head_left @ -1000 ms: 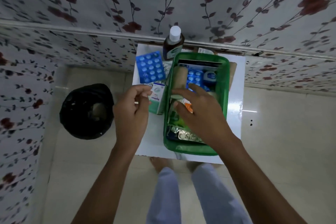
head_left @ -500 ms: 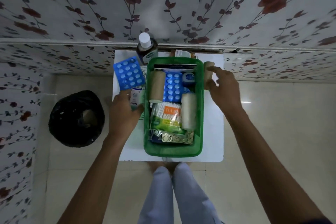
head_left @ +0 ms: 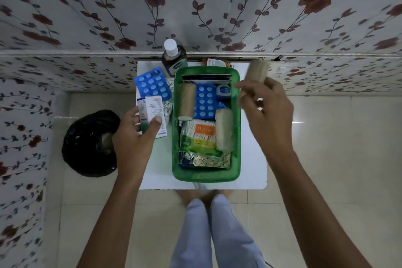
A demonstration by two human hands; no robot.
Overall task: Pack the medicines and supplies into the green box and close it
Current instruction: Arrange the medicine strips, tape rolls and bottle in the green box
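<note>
The open green box [head_left: 206, 173] stands on a small white table [head_left: 254, 159]. Inside it lie two beige bandage rolls [head_left: 186, 100], a blue blister pack [head_left: 205, 102], a cotton-swab pack [head_left: 201, 135], a small blue tin [head_left: 224, 91] and foil strips [head_left: 210, 160]. My right hand [head_left: 268, 113] holds a third beige bandage roll [head_left: 257, 71] up above the box's far right corner. My left hand [head_left: 134, 137] grips a white and green medicine carton [head_left: 152, 113] just left of the box. No lid is visible.
A blue blister pack [head_left: 152, 82] and a dark bottle with a white cap [head_left: 174, 60] sit on the table's far left, with foil strips [head_left: 168, 106] beside the box. A packet [head_left: 214, 62] lies behind the box. A black-lined bin [head_left: 91, 143] stands on the floor at left. Floral walls surround.
My right hand left the box, reached to the table's far right and lifted the bandage roll. My left hand picked up the medicine carton. The view shifted.
</note>
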